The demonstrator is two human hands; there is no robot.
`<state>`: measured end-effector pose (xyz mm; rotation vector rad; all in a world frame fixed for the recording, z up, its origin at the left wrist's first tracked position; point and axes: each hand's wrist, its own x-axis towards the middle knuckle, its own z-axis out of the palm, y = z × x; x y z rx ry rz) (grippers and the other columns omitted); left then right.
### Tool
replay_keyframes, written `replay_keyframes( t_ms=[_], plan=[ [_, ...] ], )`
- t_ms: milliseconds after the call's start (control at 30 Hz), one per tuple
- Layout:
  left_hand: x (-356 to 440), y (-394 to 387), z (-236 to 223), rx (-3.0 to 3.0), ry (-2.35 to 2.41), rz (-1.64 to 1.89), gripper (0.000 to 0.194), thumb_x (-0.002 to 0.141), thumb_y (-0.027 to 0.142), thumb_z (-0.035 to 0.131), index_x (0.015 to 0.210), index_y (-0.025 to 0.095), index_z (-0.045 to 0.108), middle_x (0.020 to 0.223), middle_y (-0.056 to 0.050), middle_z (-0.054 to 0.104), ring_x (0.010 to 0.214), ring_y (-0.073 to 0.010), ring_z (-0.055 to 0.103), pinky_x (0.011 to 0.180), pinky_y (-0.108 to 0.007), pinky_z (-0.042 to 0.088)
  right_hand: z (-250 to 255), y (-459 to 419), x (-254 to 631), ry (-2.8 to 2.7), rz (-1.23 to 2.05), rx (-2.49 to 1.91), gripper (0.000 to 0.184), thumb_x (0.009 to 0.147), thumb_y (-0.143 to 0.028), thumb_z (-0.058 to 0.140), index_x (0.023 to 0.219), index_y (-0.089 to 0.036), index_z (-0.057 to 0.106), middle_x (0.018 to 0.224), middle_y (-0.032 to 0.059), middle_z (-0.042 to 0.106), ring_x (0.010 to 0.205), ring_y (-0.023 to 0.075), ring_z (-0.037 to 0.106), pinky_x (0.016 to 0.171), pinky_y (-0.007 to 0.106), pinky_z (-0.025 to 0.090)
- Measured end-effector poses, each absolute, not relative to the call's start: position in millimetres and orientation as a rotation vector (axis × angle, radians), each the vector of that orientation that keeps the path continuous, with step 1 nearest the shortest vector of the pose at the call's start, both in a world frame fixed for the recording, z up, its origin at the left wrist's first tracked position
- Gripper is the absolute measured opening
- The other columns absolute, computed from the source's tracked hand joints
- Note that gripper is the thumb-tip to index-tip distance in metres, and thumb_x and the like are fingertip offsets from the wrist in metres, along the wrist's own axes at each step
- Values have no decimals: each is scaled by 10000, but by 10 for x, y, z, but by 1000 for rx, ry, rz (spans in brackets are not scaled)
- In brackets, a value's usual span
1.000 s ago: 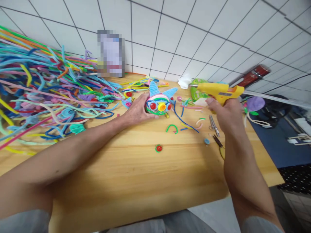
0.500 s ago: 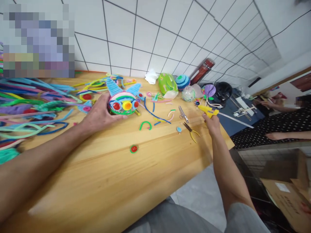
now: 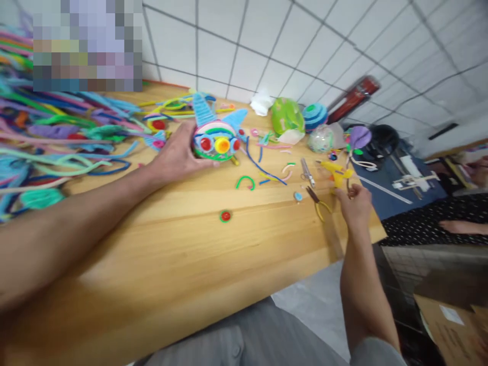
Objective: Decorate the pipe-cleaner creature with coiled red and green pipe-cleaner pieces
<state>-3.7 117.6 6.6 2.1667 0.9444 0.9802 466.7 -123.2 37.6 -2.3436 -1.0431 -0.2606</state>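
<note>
My left hand (image 3: 183, 152) is closed around the side of a round pipe-cleaner figure (image 3: 216, 133) with blue pointed ears, red eyes and a yellow nose, resting on the table. At the right, my right hand (image 3: 354, 201) is beside the handle of a yellow glue gun (image 3: 336, 172), thumb and fingers apart; a dark cord passes by the fingers. Yellow-handled pliers (image 3: 319, 203) and small scissors (image 3: 308, 173) lie left of the gun. A red button-like piece with a green rim (image 3: 225, 216) lies nearer to me.
A heap of coloured pipe cleaners (image 3: 57, 127) covers the left of the wooden table (image 3: 171, 264). Along the tiled wall are a green packet (image 3: 287, 118), a blue ball (image 3: 314, 116) and a red flask (image 3: 354, 99). Another person's hand (image 3: 463, 227) shows at right, above a cardboard box (image 3: 450, 325).
My right hand has loosened from the glue gun's handle and shifted to its right. My left hand keeps its hold on the figure. The whole view has swung, moving things rightward.
</note>
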Motion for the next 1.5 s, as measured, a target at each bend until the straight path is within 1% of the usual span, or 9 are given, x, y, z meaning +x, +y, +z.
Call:
replay_keyframes(
  t_ms=[67, 233, 433, 567, 700, 867, 1033, 1233, 1500],
  plan=[
    [-38, 1189, 54, 2149, 908, 957, 1074, 649, 770, 889, 1478, 233, 469, 1469, -82, 593, 1327, -327, 557, 1183, -554, 464, 471, -1309, 4347, -1134, -210, -2252, 465, 771, -559, 744, 1089, -224, 692, 1070, 128, 719, 958, 338, 702, 976, 599, 553],
    [-28, 1202, 37, 2179, 886, 965, 1078, 720, 761, 852, 1526, 197, 411, 1523, -80, 559, 1387, -274, 526, 1212, -508, 442, 657, -1176, 3100, -1875, 219, -1814, 255, 896, -410, 758, 1102, -265, 719, 1057, 68, 768, 964, 271, 741, 895, 473, 612],
    [-23, 1262, -51, 2215, 823, 1029, 1110, 693, 834, 814, 1523, 204, 433, 1526, -132, 573, 1384, -331, 551, 1178, -529, 458, 494, -938, 2098, -2382, 355, -1428, 301, 953, -296, 727, 1232, -229, 635, 1149, 121, 752, 1076, 299, 722, 929, 485, 612],
    [-2, 1288, -106, 2208, 827, 1081, 1064, 677, 816, 834, 1478, 215, 474, 1471, -157, 604, 1374, -393, 570, 1138, -550, 467, 370, -887, 1969, -2443, 236, -1527, 259, 948, -280, 721, 1177, -193, 637, 1089, 139, 740, 1020, 327, 711, 875, 488, 606],
    [22, 1271, -120, 2181, 830, 1110, 1039, 656, 776, 871, 1452, 231, 484, 1424, -154, 633, 1364, -415, 582, 1118, -567, 474, 316, -873, 1941, -2445, 218, -1565, 128, 968, -239, 669, 1089, -216, 635, 1010, 107, 727, 940, 284, 702, 819, 424, 591],
    [32, 1247, -118, 2139, 825, 1135, 979, 674, 764, 862, 1437, 264, 506, 1416, -150, 642, 1398, -442, 561, 1120, -603, 472, 283, -853, 1907, -2442, 96, -1498, 87, 929, -203, 658, 1001, -225, 615, 902, 71, 710, 843, 248, 688, 731, 368, 572],
    [13, 1224, -77, 2148, 845, 1110, 993, 662, 753, 876, 1453, 274, 516, 1427, -153, 643, 1382, -446, 582, 1099, -593, 499, 579, -678, 2016, -2309, 103, -1430, 132, 912, -198, 668, 1034, -230, 628, 897, 44, 720, 785, 195, 676, 695, 330, 563],
    [4, 1195, -18, 2161, 876, 1103, 970, 654, 736, 887, 1428, 259, 549, 1388, -148, 661, 1307, -434, 627, 1060, -571, 528, 1105, -150, 2128, -2027, -112, -1471, 121, 886, -274, 719, 997, -253, 677, 872, 9, 691, 725, 173, 617, 698, 353, 553],
    [19, 1182, -19, 2184, 908, 1116, 912, 683, 677, 902, 1419, 253, 570, 1337, -135, 688, 1254, -396, 654, 1026, -532, 552, 1073, 461, 2044, -2024, -77, -1424, 123, 837, -212, 711, 956, -240, 695, 860, 3, 696, 754, 174, 620, 738, 355, 545]
  ],
)
